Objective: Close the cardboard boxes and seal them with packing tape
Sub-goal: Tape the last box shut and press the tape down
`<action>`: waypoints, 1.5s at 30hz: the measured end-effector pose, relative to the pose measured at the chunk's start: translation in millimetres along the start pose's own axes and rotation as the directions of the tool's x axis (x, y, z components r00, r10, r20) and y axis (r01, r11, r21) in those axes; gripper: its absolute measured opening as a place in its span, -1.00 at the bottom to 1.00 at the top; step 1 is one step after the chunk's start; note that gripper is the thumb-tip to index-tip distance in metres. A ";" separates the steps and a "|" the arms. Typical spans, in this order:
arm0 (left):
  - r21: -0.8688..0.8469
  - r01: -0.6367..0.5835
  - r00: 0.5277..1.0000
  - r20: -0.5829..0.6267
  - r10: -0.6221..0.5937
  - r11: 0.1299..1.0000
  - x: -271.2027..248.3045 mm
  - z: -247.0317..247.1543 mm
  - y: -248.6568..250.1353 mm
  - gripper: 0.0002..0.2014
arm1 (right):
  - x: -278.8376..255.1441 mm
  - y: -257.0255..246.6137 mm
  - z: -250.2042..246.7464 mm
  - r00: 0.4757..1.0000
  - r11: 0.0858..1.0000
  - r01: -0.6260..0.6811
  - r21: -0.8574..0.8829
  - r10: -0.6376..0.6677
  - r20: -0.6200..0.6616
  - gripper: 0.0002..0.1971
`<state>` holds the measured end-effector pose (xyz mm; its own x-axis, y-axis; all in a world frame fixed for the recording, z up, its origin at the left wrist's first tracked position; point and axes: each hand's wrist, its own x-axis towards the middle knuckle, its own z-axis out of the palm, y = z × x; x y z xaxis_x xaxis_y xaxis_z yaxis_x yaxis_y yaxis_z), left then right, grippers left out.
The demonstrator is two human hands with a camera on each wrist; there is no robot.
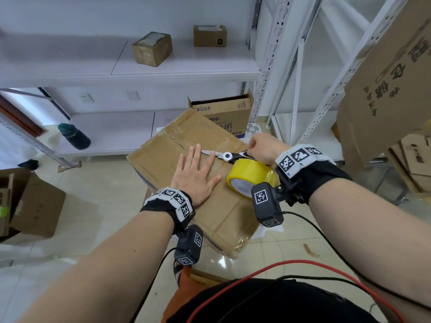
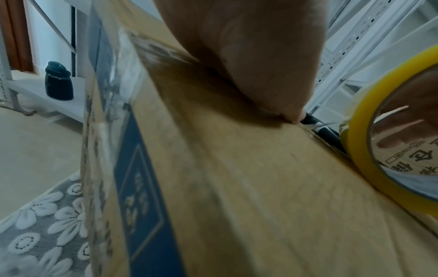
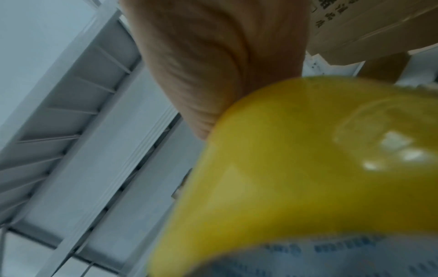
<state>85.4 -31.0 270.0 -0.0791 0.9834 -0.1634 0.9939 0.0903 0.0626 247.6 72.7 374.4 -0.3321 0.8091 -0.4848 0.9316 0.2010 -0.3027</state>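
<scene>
1. Box (image 1: 186, 183) is sitting dead centre, flaps down; your left hand (image 1: 196, 176) is pressing flat, fingers spread.
2. Your right hand (image 1: 263, 145), at two o'clock, is gripping scissors (image 1: 224, 155) beside the tape (image 1: 251, 177).
3. Cardboard is looking stiff and light; the tape is probably slippery, so hold its rim.

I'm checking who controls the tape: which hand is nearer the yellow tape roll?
Right. The right hand is directly behind the yellow tape roll, gripping the scissors; the left hand lies flat on the box beside it.

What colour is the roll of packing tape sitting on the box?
Yellow. The roll of packing tape stands on the cardboard box; the head view shows it best.
</scene>
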 end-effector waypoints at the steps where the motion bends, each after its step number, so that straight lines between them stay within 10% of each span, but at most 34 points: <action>1: 0.003 -0.001 1.000 -0.002 0.001 1.000 -0.1 0.2 0.3 -0.33 | 1.8 2.8 0.3 1.000 0.999 0.001 -0.032 -0.001 0.024 -0.77; 12: 0.029 -0.024 1.000 0.004 0.023 0.999 -1.5 -2.3 -0.6 -0.38 | 14.5 14.0 15.2 0.993 0.974 -0.090 -0.207 0.070 -0.100 -0.53; 19: 0.058 -0.017 1.000 0.024 0.016 0.998 0.7 0.1 -0.8 -0.29 | 17.9 33.2 4.8 0.998 0.988 0.001 0.157 0.009 -0.062 -0.73; 27: 0.103 0.051 0.997 0.044 -0.056 0.993 -1.5 -0.3 0.3 -0.10 | 24.6 43.2 -1.7 0.903 0.655 0.151 0.741 0.213 -0.372 -0.83; 35: 0.076 0.017 0.998 0.051 -0.021 0.997 -2.0 -5.1 2.6 -0.23 | 19.7 34.3 13.5 0.986 0.351 0.100 0.931 0.088 -0.139 -0.77; 45: 0.054 -0.005 0.999 0.037 0.003 0.999 -2.0 -2.3 5.0 -0.35 | 17.6 29.4 16.1 0.994 0.796 0.075 0.601 -0.009 -0.113 -0.57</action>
<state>90.4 -32.2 272.9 -0.0737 0.9771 -0.1995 0.9970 0.0773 0.0102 266.8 83.9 343.8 -0.3213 0.8646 -0.3863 0.6274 -0.1112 -0.7707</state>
